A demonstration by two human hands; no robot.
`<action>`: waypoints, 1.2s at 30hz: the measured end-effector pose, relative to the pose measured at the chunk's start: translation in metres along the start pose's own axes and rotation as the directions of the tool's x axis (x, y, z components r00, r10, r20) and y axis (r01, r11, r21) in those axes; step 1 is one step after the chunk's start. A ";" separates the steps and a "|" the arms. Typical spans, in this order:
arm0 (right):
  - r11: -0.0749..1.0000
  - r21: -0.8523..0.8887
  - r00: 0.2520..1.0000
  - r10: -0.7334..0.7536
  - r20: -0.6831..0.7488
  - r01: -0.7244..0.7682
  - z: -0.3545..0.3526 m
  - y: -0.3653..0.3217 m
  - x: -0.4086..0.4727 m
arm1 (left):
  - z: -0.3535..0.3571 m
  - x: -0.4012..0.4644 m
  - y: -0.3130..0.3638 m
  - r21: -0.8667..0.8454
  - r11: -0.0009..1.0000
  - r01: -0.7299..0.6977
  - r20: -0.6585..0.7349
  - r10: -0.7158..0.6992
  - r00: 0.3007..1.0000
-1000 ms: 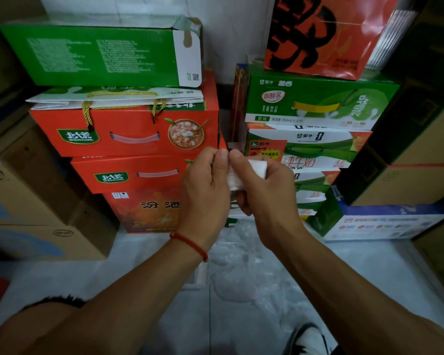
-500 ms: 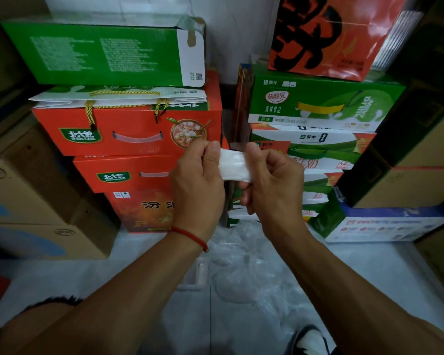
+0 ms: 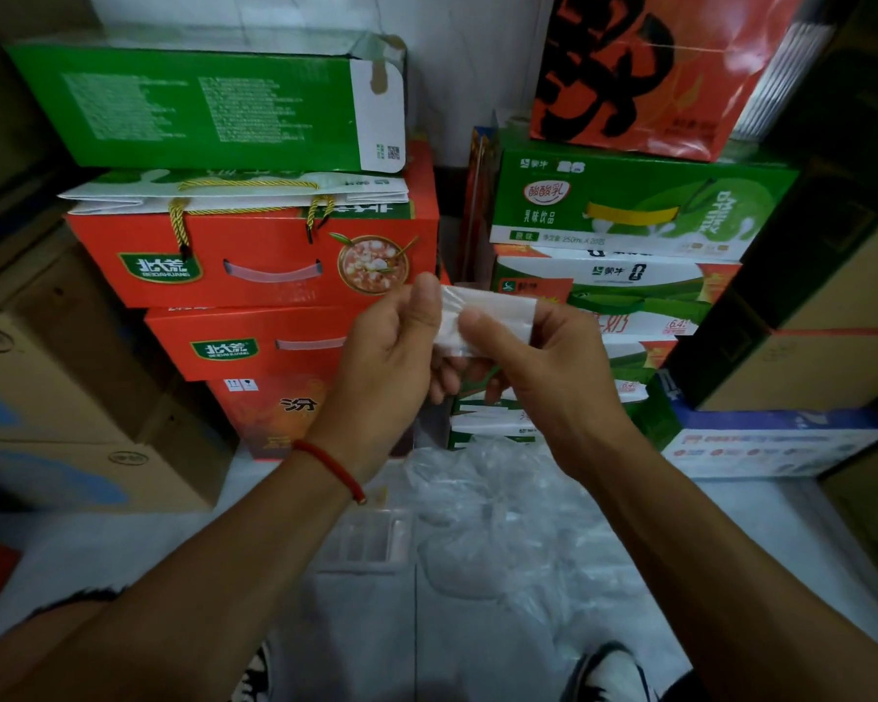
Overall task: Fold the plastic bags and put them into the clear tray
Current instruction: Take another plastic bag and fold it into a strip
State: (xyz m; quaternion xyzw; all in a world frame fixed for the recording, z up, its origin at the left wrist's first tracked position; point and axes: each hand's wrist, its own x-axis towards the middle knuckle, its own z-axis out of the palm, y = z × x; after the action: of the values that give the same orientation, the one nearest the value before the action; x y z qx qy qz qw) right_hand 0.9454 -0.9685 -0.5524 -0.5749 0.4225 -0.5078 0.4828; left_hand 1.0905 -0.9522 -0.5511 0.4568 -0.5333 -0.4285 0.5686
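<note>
I hold a small folded white plastic bag (image 3: 485,316), already reduced to a narrow flat strip, up at chest height between both hands. My left hand (image 3: 391,357) pinches its left end, thumb on top pressing down against the curled fingers beneath. My right hand (image 3: 543,362) grips the right part, thumb laid across the front of the strip and the fingers wrapped behind it; only the tip of one shows past the far edge.

To my mind the step in hand is tightening this last fold before it goes down. To do it well, I should keep the strip taut between the two pinches, run my thumb along the crease so the slippery film lies flat, and not loosen either end until the layers sit squarely on each other, or trapped air will spring it open.

The shallow clear plastic tray (image 3: 371,542) sits on the pale floor below my left forearm, just beside a heap of loose crumpled transparent bags (image 3: 518,524) still to fold. What the tray holds I cannot tell. Stacked red and green cardboard gift boxes (image 3: 254,255) stand behind.
</note>
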 end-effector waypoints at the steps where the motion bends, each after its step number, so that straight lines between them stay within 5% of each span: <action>1: 1.000 -0.004 1.000 -0.008 -0.010 0.008 -0.001 0.000 0.000 | 0.000 -0.001 0.000 -0.024 1.000 0.017 0.035 -0.016 0.999; 18: 0.996 -0.086 0.994 0.015 0.110 -0.005 -0.022 -0.004 0.005 | -0.013 0.005 0.001 -0.028 0.992 0.120 0.045 -0.119 0.992; 29: 0.990 0.143 0.987 -0.014 0.162 -0.010 -0.031 -0.006 0.007 | -0.011 0.003 0.009 -0.366 0.907 0.207 0.053 -0.202 0.978; 36: 0.953 0.276 0.982 0.079 0.171 -0.124 -0.035 -0.015 0.010 | -0.017 0.003 0.006 -0.288 0.952 0.108 0.089 -0.086 0.992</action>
State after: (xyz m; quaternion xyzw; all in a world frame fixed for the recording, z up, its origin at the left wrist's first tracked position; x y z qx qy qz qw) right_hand 0.9121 -0.9803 -0.5352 -0.5151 0.3344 -0.4907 0.6181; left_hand 1.1076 -0.9533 -0.5447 0.3772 -0.4621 -0.5468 0.5875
